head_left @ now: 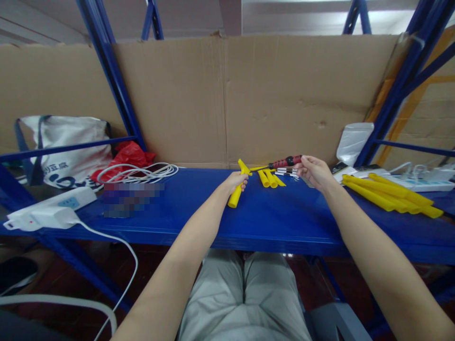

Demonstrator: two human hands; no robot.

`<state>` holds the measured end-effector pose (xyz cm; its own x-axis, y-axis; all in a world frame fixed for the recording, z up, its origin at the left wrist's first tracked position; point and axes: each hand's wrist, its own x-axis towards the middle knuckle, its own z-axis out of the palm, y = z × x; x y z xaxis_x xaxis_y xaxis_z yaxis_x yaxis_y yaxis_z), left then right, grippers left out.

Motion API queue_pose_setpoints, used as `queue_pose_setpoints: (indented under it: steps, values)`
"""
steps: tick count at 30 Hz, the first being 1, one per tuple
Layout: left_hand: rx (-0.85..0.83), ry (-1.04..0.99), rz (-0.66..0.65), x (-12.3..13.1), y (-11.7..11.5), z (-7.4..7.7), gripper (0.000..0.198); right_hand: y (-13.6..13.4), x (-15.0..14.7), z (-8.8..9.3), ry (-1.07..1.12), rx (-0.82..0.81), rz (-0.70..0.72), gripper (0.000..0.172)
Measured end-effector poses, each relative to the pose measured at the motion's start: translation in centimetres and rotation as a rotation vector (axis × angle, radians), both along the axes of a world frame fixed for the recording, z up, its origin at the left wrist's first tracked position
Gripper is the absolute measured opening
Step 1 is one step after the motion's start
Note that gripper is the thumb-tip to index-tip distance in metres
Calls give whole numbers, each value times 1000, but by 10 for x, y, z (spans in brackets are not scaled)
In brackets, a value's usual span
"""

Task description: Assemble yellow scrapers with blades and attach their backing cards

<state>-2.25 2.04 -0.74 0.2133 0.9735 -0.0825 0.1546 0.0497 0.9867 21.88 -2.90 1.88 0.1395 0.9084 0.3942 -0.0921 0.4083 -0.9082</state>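
Note:
My left hand (239, 180) is wrapped round a yellow plastic tube-shaped handle (233, 197) with a flared upper end, held just above the blue shelf. In my right hand (314, 171), the fingers pinch the end of a red and black screwdriver (287, 161). Its thin shaft points left, and the tip meets the yellow handle near its upper end; whether it sits in a screw is too small to tell. Behind the screwdriver lie several yellow tubular pieces (270, 179) and some small white and black strips (284, 171).
More long yellow pieces (389, 194) lie in a pile at the right, near a white power strip (419, 182). To the left are coiled white cable (142, 173), a red plastic bag (130, 156), a cloth bag (71, 147) and another power strip (53, 208). Cardboard (284, 99) walls the back.

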Motion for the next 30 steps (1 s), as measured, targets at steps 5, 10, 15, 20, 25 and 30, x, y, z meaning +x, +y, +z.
queue_pose_setpoints:
  steps: [5,10,15,20,25,30]
  values:
    - [1,21,-10,0,-3,3,16,4,1,-3,9,28,-87,32]
    - [6,28,-24,0,-3,2,17,7,2,-5,33,-11,-129,29]
    - [4,33,-16,0,-2,2,14,1,0,-2,31,-38,-52,24]
    - [9,29,-20,0,0,0,14,-1,-3,1,39,-14,-10,17]
    - [13,19,-18,0,1,-1,14,3,1,-3,14,23,-73,28]
    - [3,23,-19,2,-4,3,14,6,2,-4,56,0,-109,25]
